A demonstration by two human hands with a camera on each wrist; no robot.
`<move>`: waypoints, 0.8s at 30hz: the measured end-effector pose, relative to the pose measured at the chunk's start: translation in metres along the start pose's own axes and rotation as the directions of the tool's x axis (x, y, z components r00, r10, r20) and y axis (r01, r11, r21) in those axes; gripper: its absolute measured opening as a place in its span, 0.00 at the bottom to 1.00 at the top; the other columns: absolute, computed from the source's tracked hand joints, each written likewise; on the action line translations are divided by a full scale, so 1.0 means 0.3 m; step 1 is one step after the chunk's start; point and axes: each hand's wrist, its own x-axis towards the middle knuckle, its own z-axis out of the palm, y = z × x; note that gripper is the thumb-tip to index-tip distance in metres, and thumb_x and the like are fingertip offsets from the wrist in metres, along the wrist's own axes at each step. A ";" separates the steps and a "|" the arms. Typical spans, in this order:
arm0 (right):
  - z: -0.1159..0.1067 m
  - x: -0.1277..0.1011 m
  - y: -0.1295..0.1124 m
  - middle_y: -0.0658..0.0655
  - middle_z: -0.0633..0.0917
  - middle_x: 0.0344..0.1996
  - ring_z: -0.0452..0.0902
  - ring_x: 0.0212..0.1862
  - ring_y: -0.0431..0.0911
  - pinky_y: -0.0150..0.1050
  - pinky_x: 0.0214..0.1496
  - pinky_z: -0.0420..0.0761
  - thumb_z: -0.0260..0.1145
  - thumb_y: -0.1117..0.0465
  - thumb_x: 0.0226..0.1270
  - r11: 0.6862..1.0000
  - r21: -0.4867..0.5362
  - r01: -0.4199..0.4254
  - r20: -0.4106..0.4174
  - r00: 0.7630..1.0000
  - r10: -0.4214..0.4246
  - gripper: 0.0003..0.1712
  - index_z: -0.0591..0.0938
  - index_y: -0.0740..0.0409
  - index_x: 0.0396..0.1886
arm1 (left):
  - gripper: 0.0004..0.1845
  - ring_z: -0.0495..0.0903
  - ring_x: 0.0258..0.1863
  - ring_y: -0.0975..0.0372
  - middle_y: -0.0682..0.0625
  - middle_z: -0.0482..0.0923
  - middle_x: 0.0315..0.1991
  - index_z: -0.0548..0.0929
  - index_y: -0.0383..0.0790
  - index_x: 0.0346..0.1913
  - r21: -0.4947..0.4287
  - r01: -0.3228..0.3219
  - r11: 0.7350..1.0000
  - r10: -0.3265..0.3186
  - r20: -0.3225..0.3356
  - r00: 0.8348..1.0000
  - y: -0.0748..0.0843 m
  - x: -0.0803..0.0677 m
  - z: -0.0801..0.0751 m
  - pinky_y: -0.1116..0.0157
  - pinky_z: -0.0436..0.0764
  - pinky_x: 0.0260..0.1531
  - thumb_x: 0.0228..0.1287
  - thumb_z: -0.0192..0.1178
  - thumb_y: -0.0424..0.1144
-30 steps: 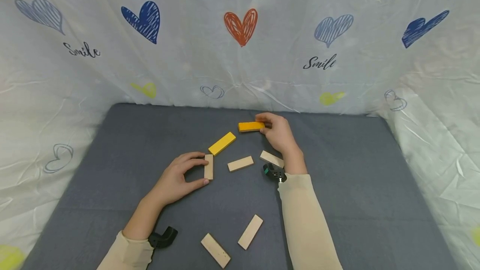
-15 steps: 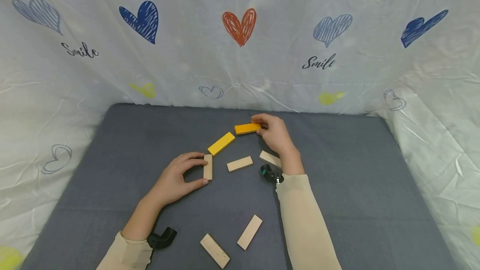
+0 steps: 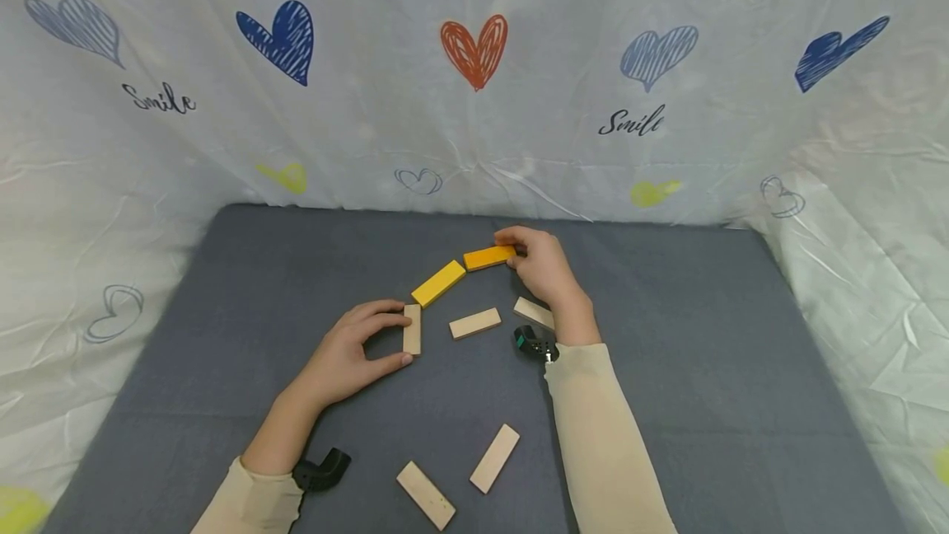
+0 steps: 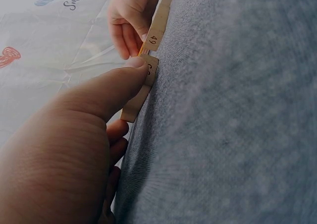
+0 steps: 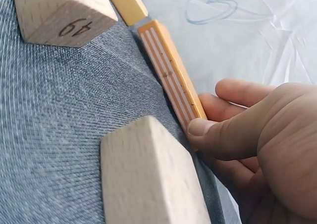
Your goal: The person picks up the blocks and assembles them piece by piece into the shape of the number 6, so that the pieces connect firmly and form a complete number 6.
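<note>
My left hand [image 3: 348, 353] holds a plain wooden block [image 3: 412, 330] by its two ends, thumb at the near end, fingertips at the far end. From that block's far end a yellow block [image 3: 439, 283] slants away to the right. My right hand [image 3: 544, 269] pinches the right end of an orange block [image 3: 485, 258] between thumb and fingers. In the right wrist view the orange block [image 5: 166, 73] has a striped side, and a narrow gap parts it from the yellow block [image 5: 128, 3]. The fingertips behind the orange block are partly hidden.
Inside the curve lie a plain block [image 3: 475, 324], marked 49 on its end in the wrist views, and another [image 3: 532, 312] partly behind the right wrist. Two more plain blocks [image 3: 494, 459] [image 3: 426, 495] lie near the front. A white heart-printed curtain [image 3: 549, 138] borders the grey cloth [image 3: 704, 369].
My right hand has slid the orange block left and slightly nearer, turning it a little, so its left end now sits close to the yellow block. The left hand has stayed put.
</note>
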 end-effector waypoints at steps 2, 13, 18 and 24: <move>0.001 0.001 0.000 0.56 0.89 0.60 0.84 0.65 0.55 0.51 0.69 0.83 0.70 0.80 0.71 1.000 -0.004 0.000 0.002 1.000 0.000 0.27 0.88 0.58 0.65 | 0.30 0.74 0.74 0.49 0.51 0.77 0.73 0.87 0.55 0.67 -0.002 0.000 1.000 0.000 -0.001 1.000 -0.001 0.000 0.000 0.39 0.74 0.72 0.62 0.84 0.48; 0.010 0.004 0.001 0.56 0.89 0.61 0.84 0.65 0.54 0.50 0.69 0.83 0.70 0.79 0.72 1.000 -0.012 0.017 0.009 1.000 -0.017 0.26 0.87 0.58 0.66 | 0.30 0.74 0.74 0.50 0.52 0.77 0.73 0.87 0.55 0.66 -0.004 0.010 1.000 -0.010 0.000 1.000 0.000 0.001 -0.002 0.40 0.73 0.73 0.62 0.84 0.48; 0.010 0.004 0.000 0.56 0.89 0.61 0.83 0.65 0.54 0.51 0.70 0.82 0.69 0.79 0.73 1.000 -0.022 0.017 0.019 1.000 -0.017 0.26 0.87 0.57 0.66 | 0.30 0.73 0.75 0.50 0.51 0.77 0.73 0.87 0.55 0.67 -0.002 0.010 1.000 -0.010 0.004 1.000 0.000 0.000 -0.002 0.40 0.73 0.73 0.62 0.84 0.48; 0.007 0.004 -0.003 0.55 0.88 0.62 0.83 0.66 0.54 0.50 0.70 0.82 0.69 0.78 0.75 1.000 -0.025 0.007 0.032 0.999 -0.006 0.26 0.87 0.57 0.67 | 0.30 0.73 0.75 0.50 0.51 0.76 0.74 0.87 0.55 0.67 0.000 0.011 1.000 -0.011 0.007 1.000 -0.001 0.001 0.000 0.40 0.73 0.73 0.63 0.83 0.49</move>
